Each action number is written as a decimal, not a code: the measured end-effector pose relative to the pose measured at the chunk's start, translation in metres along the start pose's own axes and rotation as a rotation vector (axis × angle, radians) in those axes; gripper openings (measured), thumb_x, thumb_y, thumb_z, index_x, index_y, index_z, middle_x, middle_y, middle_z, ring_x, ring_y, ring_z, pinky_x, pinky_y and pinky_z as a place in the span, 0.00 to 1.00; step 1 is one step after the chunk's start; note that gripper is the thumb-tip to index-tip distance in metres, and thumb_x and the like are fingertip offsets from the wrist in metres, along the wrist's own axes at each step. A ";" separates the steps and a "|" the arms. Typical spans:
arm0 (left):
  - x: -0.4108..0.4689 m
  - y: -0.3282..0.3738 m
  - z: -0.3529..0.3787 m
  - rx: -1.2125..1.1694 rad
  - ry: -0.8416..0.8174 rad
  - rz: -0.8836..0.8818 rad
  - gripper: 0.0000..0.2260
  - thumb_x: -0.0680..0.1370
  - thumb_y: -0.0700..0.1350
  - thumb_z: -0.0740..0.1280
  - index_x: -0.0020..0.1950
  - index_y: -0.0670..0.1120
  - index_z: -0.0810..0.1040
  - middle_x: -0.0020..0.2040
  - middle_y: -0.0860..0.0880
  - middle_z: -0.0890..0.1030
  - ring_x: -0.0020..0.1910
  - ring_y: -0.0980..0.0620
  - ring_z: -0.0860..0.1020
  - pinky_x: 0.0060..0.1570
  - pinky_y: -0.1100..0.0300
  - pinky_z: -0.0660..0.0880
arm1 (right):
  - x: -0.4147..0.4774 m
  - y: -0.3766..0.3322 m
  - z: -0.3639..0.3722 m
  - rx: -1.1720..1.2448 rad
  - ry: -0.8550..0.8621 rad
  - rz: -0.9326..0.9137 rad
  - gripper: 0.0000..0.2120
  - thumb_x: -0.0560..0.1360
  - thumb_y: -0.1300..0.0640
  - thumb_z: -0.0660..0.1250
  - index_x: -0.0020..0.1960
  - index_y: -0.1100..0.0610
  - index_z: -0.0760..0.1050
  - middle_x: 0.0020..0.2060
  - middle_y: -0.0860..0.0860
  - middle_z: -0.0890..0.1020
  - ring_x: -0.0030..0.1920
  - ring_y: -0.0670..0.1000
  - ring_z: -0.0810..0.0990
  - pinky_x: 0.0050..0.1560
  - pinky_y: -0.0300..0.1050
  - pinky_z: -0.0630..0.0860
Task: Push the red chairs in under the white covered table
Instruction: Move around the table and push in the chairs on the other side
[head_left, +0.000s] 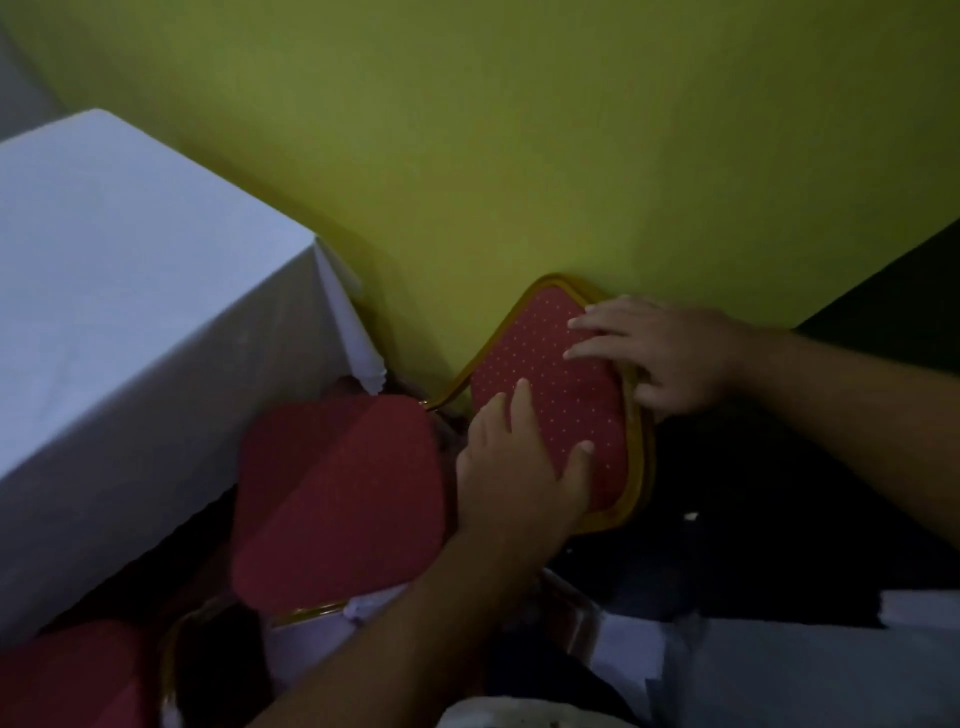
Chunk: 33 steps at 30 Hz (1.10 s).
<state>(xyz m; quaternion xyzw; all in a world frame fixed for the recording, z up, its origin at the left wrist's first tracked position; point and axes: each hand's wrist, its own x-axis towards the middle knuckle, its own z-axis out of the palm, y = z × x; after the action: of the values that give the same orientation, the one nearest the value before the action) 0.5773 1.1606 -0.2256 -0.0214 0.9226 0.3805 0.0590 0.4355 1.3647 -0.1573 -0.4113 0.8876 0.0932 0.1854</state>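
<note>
A red chair stands beside the white covered table (119, 291), its seat (337, 499) close to the table's hanging cloth. Its dotted red backrest (550, 379) has a gold frame and rests near the green wall. My left hand (519, 467) grips the backrest's lower edge, fingers over the front and thumb on the padding. My right hand (660, 353) holds the backrest's top right edge, fingers spread across the red fabric. A second red chair seat (67, 670) shows at the bottom left, partly under the table's edge.
The yellow-green wall (519, 156) runs right behind the chair and table. Dark floor (753, 519) lies to the right of the chair. Pale cloth (779, 670) shows at the bottom right.
</note>
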 end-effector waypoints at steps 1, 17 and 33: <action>0.005 0.006 0.005 -0.017 0.000 -0.020 0.39 0.78 0.66 0.61 0.82 0.50 0.49 0.80 0.46 0.58 0.77 0.45 0.58 0.71 0.43 0.63 | 0.009 0.014 -0.001 -0.056 -0.036 -0.072 0.38 0.69 0.52 0.69 0.78 0.47 0.66 0.80 0.56 0.64 0.80 0.59 0.61 0.77 0.58 0.54; 0.085 0.065 0.109 -0.099 -0.217 -0.094 0.39 0.75 0.54 0.68 0.80 0.50 0.52 0.78 0.44 0.62 0.74 0.41 0.65 0.63 0.42 0.75 | 0.118 0.141 0.018 -0.419 -0.102 -0.786 0.30 0.62 0.52 0.82 0.62 0.57 0.80 0.59 0.62 0.82 0.60 0.65 0.82 0.64 0.67 0.76; 0.010 0.002 0.050 -0.118 -0.292 -0.053 0.42 0.69 0.47 0.79 0.76 0.49 0.57 0.82 0.44 0.53 0.79 0.41 0.59 0.73 0.47 0.67 | 0.121 0.040 0.028 -0.344 0.071 -0.975 0.18 0.71 0.38 0.68 0.51 0.51 0.75 0.45 0.52 0.79 0.40 0.57 0.77 0.36 0.52 0.77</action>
<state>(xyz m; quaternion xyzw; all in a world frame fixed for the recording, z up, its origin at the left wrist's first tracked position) 0.5718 1.1977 -0.2608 0.0063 0.8793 0.4315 0.2013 0.3403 1.3157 -0.2318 -0.8046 0.5703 0.1263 0.1068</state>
